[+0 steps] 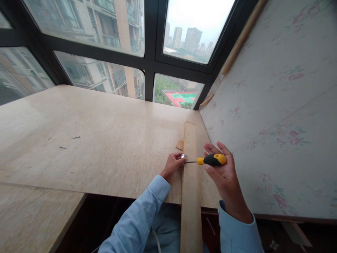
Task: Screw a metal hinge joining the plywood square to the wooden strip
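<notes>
Head view. Two light-blue sleeves (137, 225) enter from the lower edge, nearest the camera.

Wooden strip (190, 182): long, pale, lying lengthwise away from the person on the marble-look counter (92, 140), its near end overhanging the counter's edge.

Left hand (173, 164): fingers curled, pinching a small metal bracket (184, 156) against the strip's left edge.

Right hand (223, 172): palm up, fingers loosely spread, cradling the yellow-and-black screwdriver (210, 160) rather than clenching it. Shaft points left, tip at the bracket.

Small wood offcut (179, 144): flat on the counter, just left of the strip.

Two dark screws (68, 142): well apart from the hands, far left.

Floral wall panel (276, 105): right side. Windows (110, 42) behind.
</notes>
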The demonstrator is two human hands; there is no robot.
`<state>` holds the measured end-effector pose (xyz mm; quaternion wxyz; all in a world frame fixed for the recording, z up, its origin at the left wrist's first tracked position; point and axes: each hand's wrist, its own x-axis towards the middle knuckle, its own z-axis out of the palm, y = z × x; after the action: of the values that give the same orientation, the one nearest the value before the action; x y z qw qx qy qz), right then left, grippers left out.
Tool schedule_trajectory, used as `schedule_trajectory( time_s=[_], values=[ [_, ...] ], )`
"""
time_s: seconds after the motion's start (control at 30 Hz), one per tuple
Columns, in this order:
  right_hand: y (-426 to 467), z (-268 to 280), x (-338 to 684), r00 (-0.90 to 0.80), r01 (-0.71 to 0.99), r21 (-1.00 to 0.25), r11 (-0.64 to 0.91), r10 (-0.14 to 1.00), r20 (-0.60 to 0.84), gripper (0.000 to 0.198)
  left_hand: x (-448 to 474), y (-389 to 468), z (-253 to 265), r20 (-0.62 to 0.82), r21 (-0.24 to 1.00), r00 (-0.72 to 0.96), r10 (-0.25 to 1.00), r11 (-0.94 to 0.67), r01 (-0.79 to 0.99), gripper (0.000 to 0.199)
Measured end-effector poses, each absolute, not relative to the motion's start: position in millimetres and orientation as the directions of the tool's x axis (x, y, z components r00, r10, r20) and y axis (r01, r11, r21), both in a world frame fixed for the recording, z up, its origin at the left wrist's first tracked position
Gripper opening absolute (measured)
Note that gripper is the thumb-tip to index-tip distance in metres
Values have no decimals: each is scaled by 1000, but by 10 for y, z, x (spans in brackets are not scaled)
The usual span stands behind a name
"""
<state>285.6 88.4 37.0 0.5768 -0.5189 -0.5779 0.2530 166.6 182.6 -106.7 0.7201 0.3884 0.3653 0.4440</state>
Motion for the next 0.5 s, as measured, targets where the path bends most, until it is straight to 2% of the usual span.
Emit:
schedule_trajectory(
  time_s=[0.07,0.13,0.2,0.33,0.4,0.5],
  values=[
    [836,406,2848,155,221,-913,343,912,380,57,1672,1831,-1079,-184,882,338,923,307,-357,44],
    [816,427,2848,162,237,-912,334,912,376,47,1675,1832,-1083,-178,884,341,923,302,-358,44],
    [843,411,2854,237,355,-881,313,882,408,44,1675,1830,-1080,-174,887,347,922,300,-352,42],
    [1000,305,2869,412,638,-742,205,723,554,53,1666,1826,-1071,-176,888,353,919,303,-346,39],
    [1066,264,2870,435,609,-761,221,709,554,58,1664,1825,-1072,-180,885,351,919,308,-351,39],
    [1062,255,2869,366,372,-860,350,796,482,56,1667,1827,-1075,-194,878,344,919,319,-358,39]
  ],
)
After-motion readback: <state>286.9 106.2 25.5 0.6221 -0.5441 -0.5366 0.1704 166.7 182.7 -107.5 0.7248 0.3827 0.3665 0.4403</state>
